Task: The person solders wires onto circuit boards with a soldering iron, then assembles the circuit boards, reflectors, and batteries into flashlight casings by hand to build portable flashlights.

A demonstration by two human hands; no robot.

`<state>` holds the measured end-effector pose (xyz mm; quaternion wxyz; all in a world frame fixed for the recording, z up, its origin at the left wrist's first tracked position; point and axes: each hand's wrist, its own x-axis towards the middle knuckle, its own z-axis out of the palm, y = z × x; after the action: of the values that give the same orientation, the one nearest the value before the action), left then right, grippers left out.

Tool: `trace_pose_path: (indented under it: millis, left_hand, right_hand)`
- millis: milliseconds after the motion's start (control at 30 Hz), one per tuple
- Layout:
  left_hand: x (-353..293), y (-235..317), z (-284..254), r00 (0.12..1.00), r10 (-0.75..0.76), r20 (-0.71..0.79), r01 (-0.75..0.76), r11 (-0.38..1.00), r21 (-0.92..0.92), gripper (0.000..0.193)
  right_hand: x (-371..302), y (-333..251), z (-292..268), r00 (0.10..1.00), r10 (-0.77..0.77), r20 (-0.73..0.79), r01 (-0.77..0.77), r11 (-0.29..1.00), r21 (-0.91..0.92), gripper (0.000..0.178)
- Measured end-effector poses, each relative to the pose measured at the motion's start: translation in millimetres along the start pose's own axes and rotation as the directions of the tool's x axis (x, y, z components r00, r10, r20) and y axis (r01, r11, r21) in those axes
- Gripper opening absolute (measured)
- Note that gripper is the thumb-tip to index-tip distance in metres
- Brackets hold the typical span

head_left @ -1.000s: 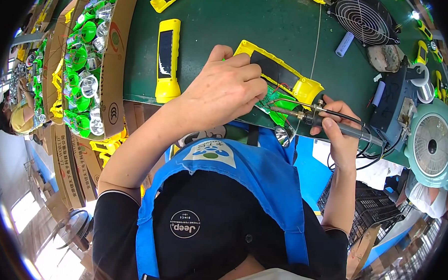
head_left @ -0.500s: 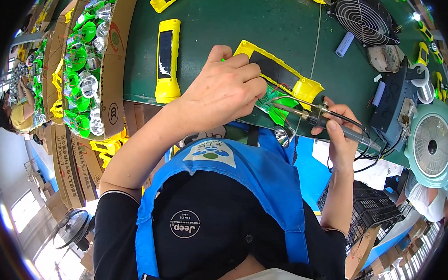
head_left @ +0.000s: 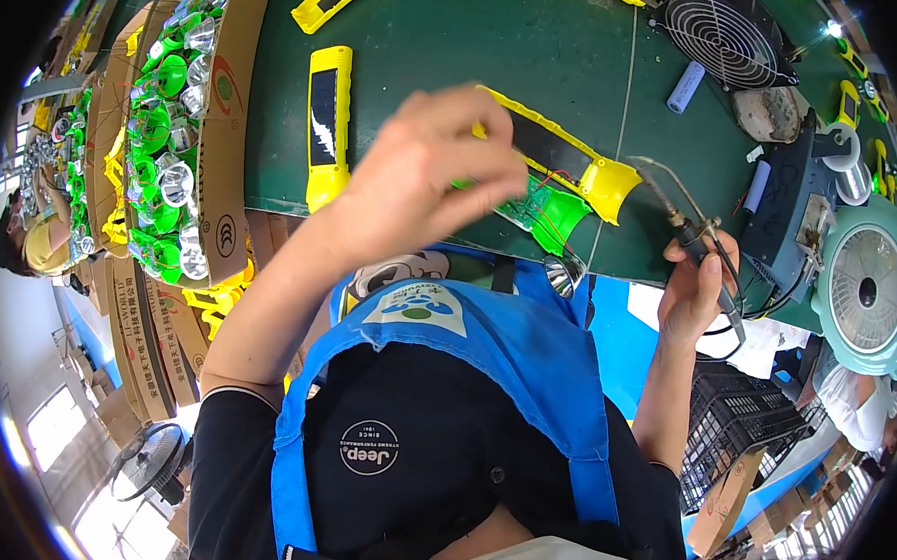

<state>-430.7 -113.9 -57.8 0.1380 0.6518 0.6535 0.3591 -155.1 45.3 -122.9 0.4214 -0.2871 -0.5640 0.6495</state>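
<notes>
My right hand [head_left: 695, 286] grips a soldering iron [head_left: 686, 230] with a thin bent metal tube on it, its tip pointing up and left, apart from the work. Over the left end of a green flashlight insert [head_left: 559, 223] is my left hand [head_left: 439, 159], smeared by motion; whether its fingers hold anything cannot be made out. The insert carries a circuit board [head_left: 525, 205] with thin red wires, and a silver reflector cup [head_left: 564, 276] hangs at the table's near edge. Directly behind lies a yellow housing half [head_left: 605, 184] with a dark panel.
Another yellow housing [head_left: 326, 180] lies left on the green table [head_left: 409, 38]. A carton [head_left: 230, 120] full of green inserts stands at far left. On the right are a black fan [head_left: 724, 37], a battery cell [head_left: 686, 87], a blue-grey soldering unit [head_left: 780, 209] and a teal fan [head_left: 866, 288].
My right hand has drawn the soldering iron right, off the circuit board. My left hand has shifted slightly left and blurred, uncovering more of the board.
</notes>
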Motion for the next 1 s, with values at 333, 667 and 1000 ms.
trace_pose_path:
  millis: [333,667,1000]
  left_hand:
    - [54.8,-38.7,-14.5,0.943,0.118,0.312,-0.232,0.904,0.359,0.032]
    - [-17.3,6.0,-28.1,0.965,0.075,0.251,-0.208,0.800,0.563,0.054]
    - [174.3,-140.1,-100.1,0.936,-0.150,-0.318,0.339,0.625,0.703,0.057]
  right_hand:
    - [4.8,5.9,-1.4,0.994,-0.091,-0.061,0.097,0.990,0.099,0.032]
    - [15.8,-2.8,7.0,0.984,-0.103,-0.148,0.136,0.962,0.236,0.028]
    - [26.3,-26.2,7.7,0.988,-0.083,-0.132,0.108,0.975,0.195,0.028]
